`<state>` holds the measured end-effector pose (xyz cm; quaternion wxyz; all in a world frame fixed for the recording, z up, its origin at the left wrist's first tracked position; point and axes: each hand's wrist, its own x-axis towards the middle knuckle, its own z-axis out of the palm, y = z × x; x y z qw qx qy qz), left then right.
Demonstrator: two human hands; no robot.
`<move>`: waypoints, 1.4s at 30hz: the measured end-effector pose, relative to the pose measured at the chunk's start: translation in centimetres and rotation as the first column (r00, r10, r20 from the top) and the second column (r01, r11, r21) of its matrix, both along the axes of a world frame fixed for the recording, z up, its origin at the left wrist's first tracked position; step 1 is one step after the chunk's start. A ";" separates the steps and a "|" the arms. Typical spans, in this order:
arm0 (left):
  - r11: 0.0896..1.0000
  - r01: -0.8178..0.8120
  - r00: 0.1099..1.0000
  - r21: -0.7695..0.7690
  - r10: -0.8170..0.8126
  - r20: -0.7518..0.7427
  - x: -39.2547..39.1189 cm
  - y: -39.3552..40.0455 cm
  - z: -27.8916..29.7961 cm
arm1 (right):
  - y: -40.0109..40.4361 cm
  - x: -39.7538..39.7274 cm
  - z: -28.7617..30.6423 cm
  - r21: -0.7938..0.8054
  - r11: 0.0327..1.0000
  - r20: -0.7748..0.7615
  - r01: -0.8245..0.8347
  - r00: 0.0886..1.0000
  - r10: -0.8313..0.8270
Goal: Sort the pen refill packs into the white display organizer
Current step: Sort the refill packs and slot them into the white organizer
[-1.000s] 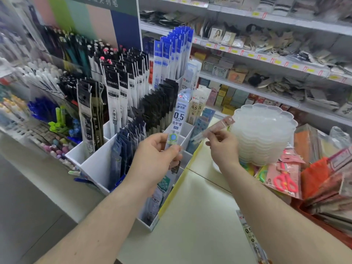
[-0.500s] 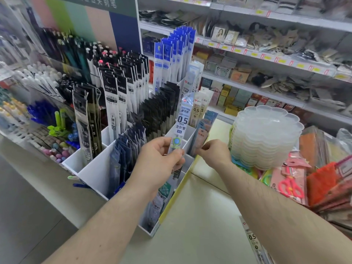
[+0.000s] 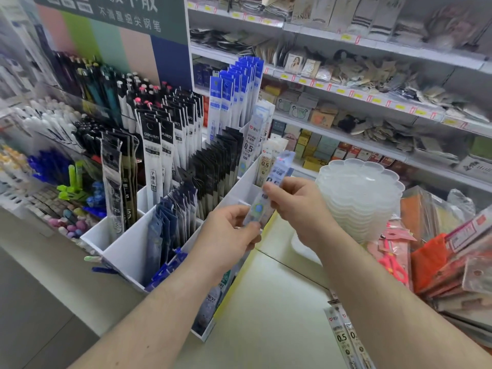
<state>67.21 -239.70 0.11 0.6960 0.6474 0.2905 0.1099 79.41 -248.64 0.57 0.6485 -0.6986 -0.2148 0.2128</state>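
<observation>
The white display organizer stands on the counter at centre left, its compartments filled with upright black, white and blue refill packs. Above its right-hand compartments both hands hold one pale blue refill pack marked 0.5, tilted to the right. My left hand pinches the pack's lower end. My right hand grips its middle from the right. More 0.5 packs stand in the rear right compartment. Two loose refill packs lie on the counter at the lower right.
A stack of clear scalloped plastic trays stands right of my hands. Packaged scissors and red packets crowd the right edge. Pens and erasers fill the racks at left, and shelves of small goods run behind.
My right hand put its pinkish pack into the organizer's right side, then came over to the pale blue pack. That pack now sits tilted right, held by both hands.
</observation>
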 end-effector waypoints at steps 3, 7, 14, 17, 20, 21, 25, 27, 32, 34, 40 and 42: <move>0.999 -0.034 0.998 0.011 0.034 -0.045 -0.1 0.5 0.0 | -0.2 2.3 1.2 0.093 0.963 -0.050 0.251 0.968 -0.247; 0.999 -0.044 0.997 0.020 0.045 -0.067 -0.4 0.9 0.1 | 1.1 4.8 2.2 0.112 0.913 0.100 0.393 0.909 -0.404; 0.999 0.002 0.999 0.033 0.000 -0.050 -0.8 0.7 0.0 | 4.4 5.7 2.3 -0.037 0.922 0.384 0.386 0.857 -0.343; 0.999 0.011 0.999 0.035 -0.009 -0.043 -0.9 0.8 -0.3 | 5.6 5.8 1.9 -0.148 0.928 0.444 0.341 0.862 -0.246; 0.999 0.007 0.999 0.041 -0.005 -0.044 -1.0 0.8 -0.3 | 6.9 6.0 1.6 -0.339 0.905 0.496 0.259 0.866 -0.063; 0.999 0.005 0.999 0.046 -0.003 -0.042 -1.0 0.7 -0.4 | 7.2 6.0 1.4 -0.397 0.888 0.506 0.231 0.862 0.002; 0.999 0.014 0.999 0.048 -0.012 -0.052 -1.1 0.8 -0.4 | 8.2 6.0 1.2 -0.541 0.823 0.498 0.173 0.855 0.148; 0.999 0.018 0.998 0.050 -0.015 -0.057 -1.2 0.8 -0.4 | 8.6 6.3 1.0 -0.570 0.796 0.502 0.203 0.853 0.142; 0.998 0.034 0.997 0.058 -0.030 -0.072 -1.5 0.6 -0.3 | 8.5 6.5 1.0 -0.583 0.775 0.493 0.242 0.864 0.101; 0.998 0.039 0.997 0.052 -0.035 -0.072 -1.4 0.3 -0.4 | 7.8 6.1 0.9 -0.579 0.777 0.482 0.246 0.872 0.084; 0.994 0.091 0.994 0.067 -0.087 -0.063 -0.9 -1.7 -1.5 | 2.5 2.6 0.8 -0.409 0.878 0.406 0.248 0.911 -0.069; 0.982 0.156 0.986 0.104 -0.148 -0.080 -0.9 -3.0 -2.6 | -0.2 0.8 0.4 -0.388 0.895 0.353 0.219 0.933 -0.075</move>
